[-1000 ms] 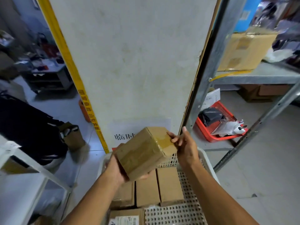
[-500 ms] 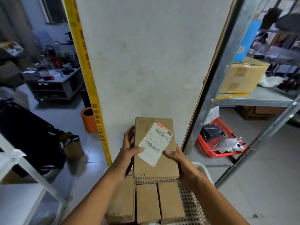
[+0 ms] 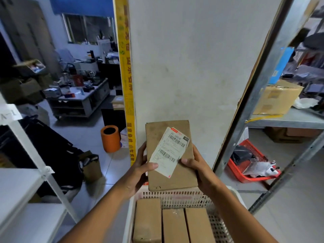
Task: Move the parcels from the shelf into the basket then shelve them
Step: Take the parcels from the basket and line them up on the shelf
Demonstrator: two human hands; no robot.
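A second ago the cardboard parcel [image 3: 169, 155] was tilted on a corner, plain taped sides up, low over the basket [image 3: 175, 197]. It has since been turned flat-face up, so its white shipping label [image 3: 169, 151] with barcodes shows, and lifted a little above the basket's far rim. The left hand [image 3: 138, 170] has shifted from underneath to the parcel's left edge, thumb on the label; the right hand [image 3: 196, 166] now grips the right edge rather than just touching a corner.
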